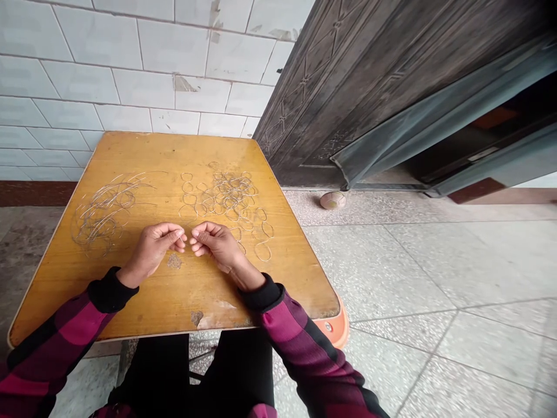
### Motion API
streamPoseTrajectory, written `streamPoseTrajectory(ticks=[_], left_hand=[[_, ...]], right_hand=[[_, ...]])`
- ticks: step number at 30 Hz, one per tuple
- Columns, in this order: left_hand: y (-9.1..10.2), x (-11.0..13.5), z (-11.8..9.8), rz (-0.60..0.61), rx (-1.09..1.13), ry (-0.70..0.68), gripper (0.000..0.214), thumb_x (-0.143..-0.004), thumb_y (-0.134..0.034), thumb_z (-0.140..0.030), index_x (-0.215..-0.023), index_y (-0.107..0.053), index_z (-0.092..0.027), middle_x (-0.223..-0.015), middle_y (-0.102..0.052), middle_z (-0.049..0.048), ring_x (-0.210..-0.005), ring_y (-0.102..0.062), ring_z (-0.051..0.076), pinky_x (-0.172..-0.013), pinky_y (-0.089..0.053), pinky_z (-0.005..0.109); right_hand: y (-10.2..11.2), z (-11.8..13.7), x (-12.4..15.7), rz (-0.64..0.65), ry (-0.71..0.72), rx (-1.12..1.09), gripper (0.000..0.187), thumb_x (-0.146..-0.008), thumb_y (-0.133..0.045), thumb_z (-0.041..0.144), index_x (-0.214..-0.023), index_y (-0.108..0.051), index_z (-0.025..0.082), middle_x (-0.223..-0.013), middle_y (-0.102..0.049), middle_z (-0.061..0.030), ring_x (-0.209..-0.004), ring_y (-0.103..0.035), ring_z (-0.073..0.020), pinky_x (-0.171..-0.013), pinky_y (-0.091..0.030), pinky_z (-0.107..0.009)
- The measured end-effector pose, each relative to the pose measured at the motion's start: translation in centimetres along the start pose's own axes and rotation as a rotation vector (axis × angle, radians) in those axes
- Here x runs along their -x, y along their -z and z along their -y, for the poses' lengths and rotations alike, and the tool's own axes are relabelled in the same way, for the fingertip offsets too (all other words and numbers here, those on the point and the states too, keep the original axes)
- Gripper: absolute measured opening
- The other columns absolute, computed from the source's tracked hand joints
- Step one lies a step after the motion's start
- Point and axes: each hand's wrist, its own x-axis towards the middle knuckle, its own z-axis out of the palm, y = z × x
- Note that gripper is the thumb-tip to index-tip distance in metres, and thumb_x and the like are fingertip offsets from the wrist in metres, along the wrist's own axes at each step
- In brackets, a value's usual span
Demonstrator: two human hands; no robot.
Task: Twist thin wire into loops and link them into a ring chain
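Observation:
My left hand (157, 247) and my right hand (216, 245) are close together over the middle of the table, thumbs and forefingers pinched. A thin wire (180, 216) shows faintly at the fingertips; its ends are too fine to follow. Just beyond my right hand lies a tangled heap of wire loops (235, 191), some joined in chains. One chain of rings (187, 186) extends away from me behind my fingers. To the left of my left hand is a loose pile of curved wire pieces (102, 215).
The yellow wooden table (143, 313) has worn patches and an orange corner guard (337, 325) at its near right. A white tiled wall (169, 52) stands behind it. To the right are a dark carved door (322, 116), a grey curtain (391, 139) and a small round object (333, 200) on the floor.

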Motion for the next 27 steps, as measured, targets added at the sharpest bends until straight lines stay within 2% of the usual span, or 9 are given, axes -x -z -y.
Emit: streamPoseTrajectory(ticks=[8,14,27], left_hand=[[0.0,0.1,0.1,0.043,0.0,0.028,0.017,-0.073,-0.071,-0.032,-0.072,-0.07,-0.015,-0.066,-0.066,0.0045,-0.057,-0.06,0.013,-0.056,-0.049,0.025],[-0.4,0.1,-0.6,-0.02,0.079,0.115,0.02,-0.068,-0.074,-0.033,-0.069,-0.068,-0.014,-0.069,-0.067,0.0056,-0.056,-0.06,0.013,-0.053,-0.049,0.025],[-0.3,0.1,-0.7,-0.045,0.092,0.13,0.021,-0.067,-0.073,-0.032,-0.072,-0.066,-0.013,-0.071,-0.067,0.0043,-0.057,-0.06,0.012,-0.054,-0.05,0.024]], right_hand=[[-0.1,0.0,-0.1,0.02,0.004,-0.009,0.03,-0.066,-0.081,0.04,-0.072,-0.063,0.016,-0.066,-0.065,0.0021,-0.051,-0.057,-0.0057,-0.047,-0.047,-0.017],[0.1,0.2,0.1,-0.002,0.024,0.0,0.026,-0.069,-0.079,0.037,-0.077,-0.065,0.017,-0.069,-0.066,0.002,-0.054,-0.058,-0.0053,-0.05,-0.046,-0.017],[0.3,0.2,-0.1,-0.035,0.037,-0.003,0.027,-0.066,-0.08,0.034,-0.082,-0.065,0.018,-0.068,-0.063,0.003,-0.055,-0.058,-0.0058,-0.05,-0.048,-0.018]])
